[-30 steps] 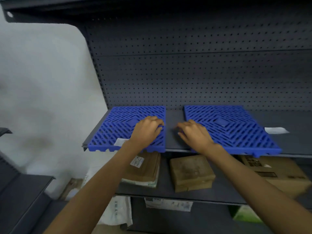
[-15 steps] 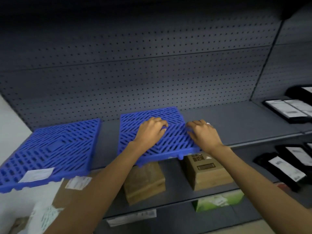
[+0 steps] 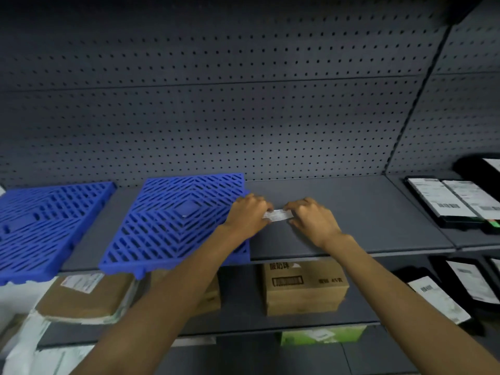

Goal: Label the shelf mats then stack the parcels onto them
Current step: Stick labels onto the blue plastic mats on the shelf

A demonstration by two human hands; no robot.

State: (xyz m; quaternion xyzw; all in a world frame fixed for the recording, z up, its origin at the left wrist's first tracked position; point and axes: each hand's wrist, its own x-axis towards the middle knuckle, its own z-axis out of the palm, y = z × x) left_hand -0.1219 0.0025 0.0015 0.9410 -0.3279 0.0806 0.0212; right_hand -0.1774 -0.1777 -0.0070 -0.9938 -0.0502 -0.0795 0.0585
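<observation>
Two blue slotted shelf mats lie on the grey shelf (image 3: pixel 351 212): one at far left (image 3: pixel 43 226), one in the middle (image 3: pixel 176 220) overhanging the front edge. A small white label (image 3: pixel 277 214) is stretched between my two hands just right of the middle mat. My left hand (image 3: pixel 247 215) pinches its left end, resting over the mat's right edge. My right hand (image 3: pixel 313 220) pinches its right end above the bare shelf. Cardboard parcels (image 3: pixel 304 286) and a flat brown one (image 3: pixel 84 299) sit on the shelf below.
Perforated grey back panel (image 3: pixel 243 117) rises behind the shelf. Black parcels with white labels (image 3: pixel 454 201) lie on the neighbouring shelf at right, more below them (image 3: pixel 460 288). A green box (image 3: pixel 322 335) sits on the lowest visible level. White bags (image 3: pixel 24 347) lie at bottom left.
My view has swung right. Both hands left the middle mat's surface and moved to its right edge, where they now hold a white label between them.
</observation>
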